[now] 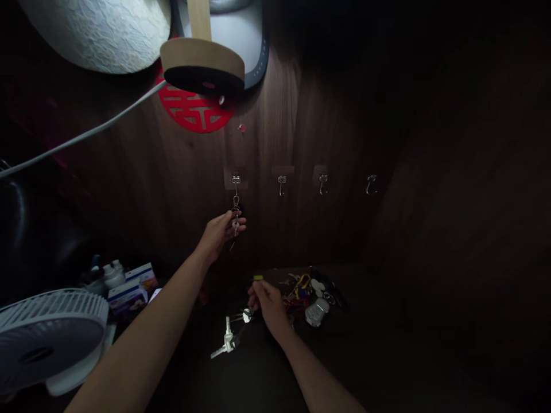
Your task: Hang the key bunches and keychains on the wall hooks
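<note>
A key ring with keys (pixel 236 225) hangs by its metal clasp from the leftmost wall hook (pixel 236 180). My left hand (pixel 218 232) is at this ring, thumb on the near side and fingers behind the keys. Lower down, my right hand (pixel 267 304) is closed around a second bunch of keys (pixel 247 315); a small yellow piece (pixel 257 277) shows above its fingertips. More silver keys (pixel 228 339) show below left of that hand, and I cannot tell whether they belong to the held bunch. To its right lies a pile of keys and key chains (pixel 303 285) with a silver fob (pixel 317 311).
Three further hooks (pixel 282 184) line the dark wood wall. Overhead, a round lamp (pixel 202 60) with a white cable (pixel 107 122) hangs before caps and a red paper cutout (pixel 196 113). A white fan (pixel 47 338) and small boxes (pixel 128 297) stand at left.
</note>
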A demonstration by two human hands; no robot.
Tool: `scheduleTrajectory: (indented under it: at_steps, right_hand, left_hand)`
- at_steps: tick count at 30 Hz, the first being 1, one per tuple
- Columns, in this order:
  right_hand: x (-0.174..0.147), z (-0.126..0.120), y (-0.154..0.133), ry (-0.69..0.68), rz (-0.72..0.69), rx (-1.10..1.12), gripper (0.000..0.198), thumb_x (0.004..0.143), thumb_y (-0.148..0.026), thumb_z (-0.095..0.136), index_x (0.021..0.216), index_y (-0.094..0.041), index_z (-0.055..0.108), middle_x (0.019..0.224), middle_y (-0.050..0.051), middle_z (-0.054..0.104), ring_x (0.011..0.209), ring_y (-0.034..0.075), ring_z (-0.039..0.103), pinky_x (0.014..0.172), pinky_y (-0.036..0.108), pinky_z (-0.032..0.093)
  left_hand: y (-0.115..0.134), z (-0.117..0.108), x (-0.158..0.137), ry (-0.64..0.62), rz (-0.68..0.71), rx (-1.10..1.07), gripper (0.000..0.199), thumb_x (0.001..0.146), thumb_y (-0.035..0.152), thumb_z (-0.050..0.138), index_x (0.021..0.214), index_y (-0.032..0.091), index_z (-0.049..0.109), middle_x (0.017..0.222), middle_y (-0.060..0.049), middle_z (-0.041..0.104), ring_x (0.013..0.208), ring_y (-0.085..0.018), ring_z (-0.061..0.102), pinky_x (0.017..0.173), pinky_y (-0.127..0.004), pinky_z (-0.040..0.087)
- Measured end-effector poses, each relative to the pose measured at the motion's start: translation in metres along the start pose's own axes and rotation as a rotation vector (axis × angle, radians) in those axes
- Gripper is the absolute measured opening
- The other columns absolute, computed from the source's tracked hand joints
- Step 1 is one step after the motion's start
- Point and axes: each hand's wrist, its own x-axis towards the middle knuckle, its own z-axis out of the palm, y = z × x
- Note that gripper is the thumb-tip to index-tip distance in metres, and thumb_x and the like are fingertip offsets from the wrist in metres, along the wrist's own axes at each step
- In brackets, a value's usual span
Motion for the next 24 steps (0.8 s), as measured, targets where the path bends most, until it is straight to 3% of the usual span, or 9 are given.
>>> scheduleTrajectory:
  at_steps: [14, 24]
  right_hand:
    - [-0.001, 0.001, -0.001, -0.004, -0.008, -0.010, 0.045, 0.075, -0.060, 0.049, 0.061, -0.017, 0.054, 0.046, -0.002, 0.053, 0.039, 0.008, 0.043, 0.040, 0.019, 0.032]
    - [-0.002, 0.000, 0.000, -0.016, -0.009, -0.018, 0.043, 0.076, -0.057, 0.049, 0.062, -0.016, 0.055, 0.046, -0.002, 0.053, 0.039, 0.008, 0.043, 0.041, 0.019, 0.031]
  left_hand:
    - [-0.028, -0.015, -0.014, 0.004, -0.029, -0.062, 0.021, 0.076, 0.031, 0.063, 0.091, 0.016, 0.064, 0.088, -0.006, 0.070, 0.073, -0.014, 0.065, 0.055, -0.022, 0.048]
    - [-0.044, -0.028, -0.026, -0.006, -0.092, -0.084, 0.021, 0.074, 0.024, 0.066, 0.095, 0.019, 0.064, 0.089, -0.004, 0.071, 0.078, -0.012, 0.065, 0.072, -0.024, 0.048]
